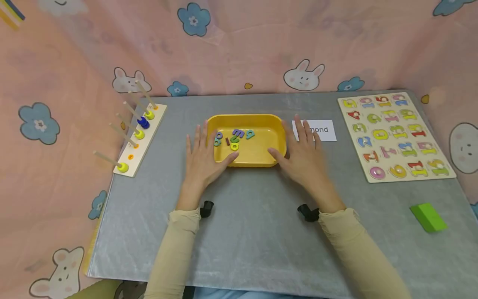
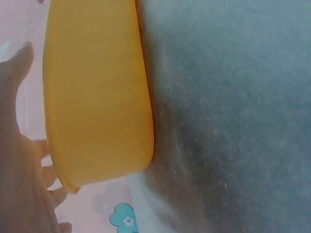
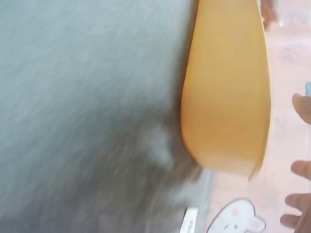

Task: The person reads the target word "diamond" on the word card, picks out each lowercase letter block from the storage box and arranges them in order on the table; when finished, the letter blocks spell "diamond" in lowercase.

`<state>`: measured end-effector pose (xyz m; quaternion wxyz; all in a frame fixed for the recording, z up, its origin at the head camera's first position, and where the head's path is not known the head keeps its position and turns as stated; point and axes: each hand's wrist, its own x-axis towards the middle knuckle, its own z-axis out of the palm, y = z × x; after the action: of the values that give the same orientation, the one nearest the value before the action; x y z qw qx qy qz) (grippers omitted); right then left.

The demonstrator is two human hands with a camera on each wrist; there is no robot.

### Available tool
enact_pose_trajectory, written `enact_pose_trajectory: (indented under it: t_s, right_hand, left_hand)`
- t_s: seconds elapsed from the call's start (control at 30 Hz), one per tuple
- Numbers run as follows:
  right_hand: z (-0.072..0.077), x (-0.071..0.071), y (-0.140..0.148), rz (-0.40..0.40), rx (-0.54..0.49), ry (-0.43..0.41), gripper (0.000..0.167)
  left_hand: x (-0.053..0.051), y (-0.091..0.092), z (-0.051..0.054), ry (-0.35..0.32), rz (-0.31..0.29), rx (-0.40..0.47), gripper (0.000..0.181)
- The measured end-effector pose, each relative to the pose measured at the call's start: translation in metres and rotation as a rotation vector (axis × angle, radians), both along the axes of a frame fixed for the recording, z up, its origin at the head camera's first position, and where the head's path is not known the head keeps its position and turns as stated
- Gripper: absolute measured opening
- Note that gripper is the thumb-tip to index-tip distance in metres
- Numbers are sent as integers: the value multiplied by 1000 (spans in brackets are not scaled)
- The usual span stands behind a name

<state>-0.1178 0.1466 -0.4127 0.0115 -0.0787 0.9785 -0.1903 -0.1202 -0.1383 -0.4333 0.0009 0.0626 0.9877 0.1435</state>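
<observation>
A yellow tray (image 1: 257,159) with several small coloured letters (image 1: 238,133) in its left half lies on the grey table. My left hand (image 1: 201,160) is at the tray's left end, fingers straight, thumb over the near rim. In the left wrist view its fingertips (image 2: 57,196) are beside the tray's wall (image 2: 97,97); whether they touch is unclear. At the right end is my right hand (image 1: 304,160), fingers spread. The right wrist view shows its fingers (image 3: 302,169) apart from the tray (image 3: 226,92). Behind this hand a white card (image 1: 325,131) is partly covered, leaving "mond" readable.
On the left stands a wooden peg board (image 1: 143,139) with upright pegs and yellow and blue rings. A number puzzle board (image 1: 392,141) lies at the right, with a green block (image 1: 428,217) nearer the front. A pink patterned cloth (image 1: 239,50) hangs behind the table.
</observation>
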Motion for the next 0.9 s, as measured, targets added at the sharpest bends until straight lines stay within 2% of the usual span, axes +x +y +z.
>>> enact_pose_trajectory:
  t_s: [0.13,0.2,0.27,0.33,0.47,0.57,0.7,0.9]
  right_hand:
    - [0,-10,-14,155,-108,17,77]
    - [0,-17,-21,232,-162,7,70]
    - [-1,-25,-27,274,-188,-24,64]
    - [-3,-33,-33,284,-173,-72,63]
    - [-6,-50,-44,275,-79,-170,66]
    - [-10,-60,-50,279,-14,-192,63]
    - [-19,-69,-58,296,29,-154,52]
    - [-26,-72,-65,314,6,-63,30]
  left_hand:
    - [1,-5,-2,-27,20,57,116]
    - [1,-6,-4,-52,28,113,121]
    - [2,-7,-6,-76,34,172,128]
    - [2,-7,-8,-96,41,226,134]
    - [2,-7,-12,-111,62,314,138]
    - [3,-7,-13,-110,84,368,139]
    - [3,-7,-14,-119,105,398,140]
    - [4,-7,-15,-135,124,406,141]
